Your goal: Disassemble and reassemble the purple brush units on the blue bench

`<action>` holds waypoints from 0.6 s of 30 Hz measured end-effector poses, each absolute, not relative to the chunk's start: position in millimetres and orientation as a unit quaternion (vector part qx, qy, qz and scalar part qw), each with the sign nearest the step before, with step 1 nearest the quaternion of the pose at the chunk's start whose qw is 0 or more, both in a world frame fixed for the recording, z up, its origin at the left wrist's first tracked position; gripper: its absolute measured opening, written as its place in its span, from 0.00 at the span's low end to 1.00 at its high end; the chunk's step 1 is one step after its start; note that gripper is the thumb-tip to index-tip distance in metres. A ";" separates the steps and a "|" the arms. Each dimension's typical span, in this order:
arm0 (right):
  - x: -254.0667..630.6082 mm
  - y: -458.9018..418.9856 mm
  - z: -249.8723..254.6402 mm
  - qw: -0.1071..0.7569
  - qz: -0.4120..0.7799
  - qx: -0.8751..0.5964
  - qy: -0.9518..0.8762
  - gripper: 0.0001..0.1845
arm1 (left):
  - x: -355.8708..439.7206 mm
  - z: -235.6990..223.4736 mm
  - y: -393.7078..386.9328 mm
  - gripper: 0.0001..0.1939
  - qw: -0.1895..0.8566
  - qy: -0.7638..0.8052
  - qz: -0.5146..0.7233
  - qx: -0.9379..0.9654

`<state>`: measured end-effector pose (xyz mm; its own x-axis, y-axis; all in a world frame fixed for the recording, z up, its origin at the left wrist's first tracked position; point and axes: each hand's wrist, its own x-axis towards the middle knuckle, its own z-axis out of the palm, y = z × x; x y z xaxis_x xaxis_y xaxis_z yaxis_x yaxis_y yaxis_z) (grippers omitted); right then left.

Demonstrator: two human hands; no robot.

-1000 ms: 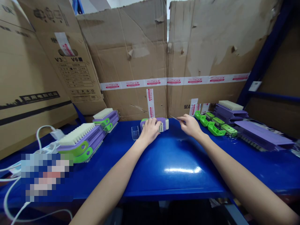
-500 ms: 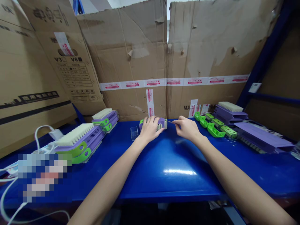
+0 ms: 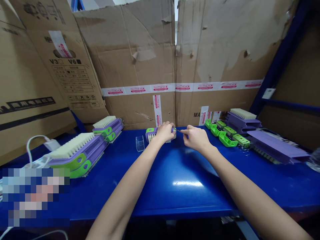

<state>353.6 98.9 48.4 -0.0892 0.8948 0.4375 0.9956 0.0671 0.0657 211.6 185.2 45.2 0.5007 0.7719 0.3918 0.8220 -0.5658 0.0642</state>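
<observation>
A purple and green brush (image 3: 151, 132) with pale bristles lies on its side on the blue tabletop, near the cardboard at the back. My left hand (image 3: 165, 131) is closed over its right part and hides much of it. Just to the right, my right hand (image 3: 196, 136) pinches a thin metal tool (image 3: 178, 130); its tip points left at the brush's right end. Whether the tip touches the brush I cannot tell, and most of the tool is hidden in the fingers. A small clear plastic box (image 3: 140, 144) stands left of the brush.
Assembled brushes (image 3: 80, 150) are stacked on the left, near white cables (image 3: 28, 146). On the right lie green end pieces (image 3: 228, 139), springs (image 3: 243, 151) and purple brush bodies (image 3: 277, 145). Cardboard sheets (image 3: 140, 66) stand along the back of the blue table (image 3: 175, 200).
My left hand has slid right along the brush, uncovering its left end and gathering its fingers at the right end. My right hand keeps the thin tool at that end. The view has shifted slightly.
</observation>
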 end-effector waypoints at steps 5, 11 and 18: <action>349.7 97.2 50.1 0.131 -0.165 -0.669 -0.713 0.21 | 212.6 44.8 184.8 0.14 0.051 -0.469 -0.206 -0.858; 345.7 99.9 45.2 0.086 -0.108 -0.675 -0.724 0.24 | 211.9 41.9 184.5 0.14 0.058 -0.464 -0.213 -0.858; 345.5 103.4 38.4 0.063 -0.077 -0.677 -0.729 0.25 | 209.9 37.0 183.4 0.15 0.094 -0.459 -0.223 -0.855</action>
<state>345.5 103.4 38.4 -0.0757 0.9779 0.1951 0.9971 0.0717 0.0271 209.9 183.4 37.0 0.4789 0.7428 0.4679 0.8267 -0.5609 0.0444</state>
